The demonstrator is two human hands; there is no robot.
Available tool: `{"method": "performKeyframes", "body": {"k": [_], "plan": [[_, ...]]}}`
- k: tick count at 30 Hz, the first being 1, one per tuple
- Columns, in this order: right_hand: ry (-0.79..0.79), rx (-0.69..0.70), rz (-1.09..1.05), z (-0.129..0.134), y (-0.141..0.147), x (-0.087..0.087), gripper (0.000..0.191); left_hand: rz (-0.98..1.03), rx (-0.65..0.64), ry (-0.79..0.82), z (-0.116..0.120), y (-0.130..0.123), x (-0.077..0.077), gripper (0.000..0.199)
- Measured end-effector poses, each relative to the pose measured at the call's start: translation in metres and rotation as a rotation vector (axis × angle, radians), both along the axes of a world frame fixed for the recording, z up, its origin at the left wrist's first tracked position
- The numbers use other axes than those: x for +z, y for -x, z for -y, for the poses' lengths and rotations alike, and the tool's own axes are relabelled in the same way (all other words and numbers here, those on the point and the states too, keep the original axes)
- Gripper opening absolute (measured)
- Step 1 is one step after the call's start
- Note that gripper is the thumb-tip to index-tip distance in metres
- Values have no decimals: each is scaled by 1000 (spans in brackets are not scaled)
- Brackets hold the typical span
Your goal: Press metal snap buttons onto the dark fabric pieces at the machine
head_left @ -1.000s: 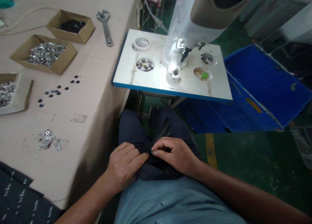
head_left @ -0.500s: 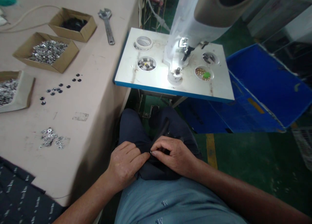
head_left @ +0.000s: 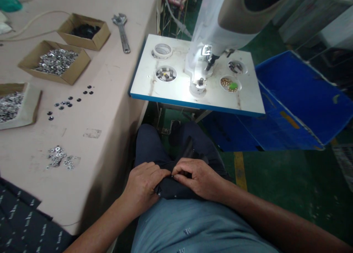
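Note:
Dark fabric (head_left: 176,190) lies across my lap, between and under both hands. My left hand (head_left: 143,185) is closed on its left part, the thumb pointing toward the middle. In a pinch of thumb and forefinger, my right hand (head_left: 193,174) holds a tiny shiny metal piece (head_left: 172,176) against the fabric, close to the tip of my left thumb. Most of the piece is hidden by the fingertips.
Ahead stands a machine (head_left: 198,82) on a white worktop (head_left: 171,93) with small parts in round recesses. The left table (head_left: 110,98) bears cardboard boxes (head_left: 66,78) of metal parts, a wrench (head_left: 124,34) and loose pieces. A blue bin (head_left: 303,95) is at the right.
My hands have stayed together with the small metal piece between them, shifting slightly. More of the dark fabric shows below them. The table and machine appear slightly lower in view.

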State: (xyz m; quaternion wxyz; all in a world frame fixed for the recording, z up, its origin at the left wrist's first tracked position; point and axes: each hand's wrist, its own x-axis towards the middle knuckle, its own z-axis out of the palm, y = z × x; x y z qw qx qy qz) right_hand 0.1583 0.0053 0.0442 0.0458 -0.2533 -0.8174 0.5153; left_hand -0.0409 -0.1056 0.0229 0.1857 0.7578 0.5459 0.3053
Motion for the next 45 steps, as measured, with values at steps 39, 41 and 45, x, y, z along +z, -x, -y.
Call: {"method": "performKeyframes", "body": {"k": [39,41,45], "plan": [[537,166,267,-56,55,12,7,1103,351,1043,-13,16,3,39],[522,200,296,-57,54,16,9,1096,348,1042,-13,16,3,39],[463,266,320,-59,50,19,15,1064,318,1050,-13,14,2,39]]}}
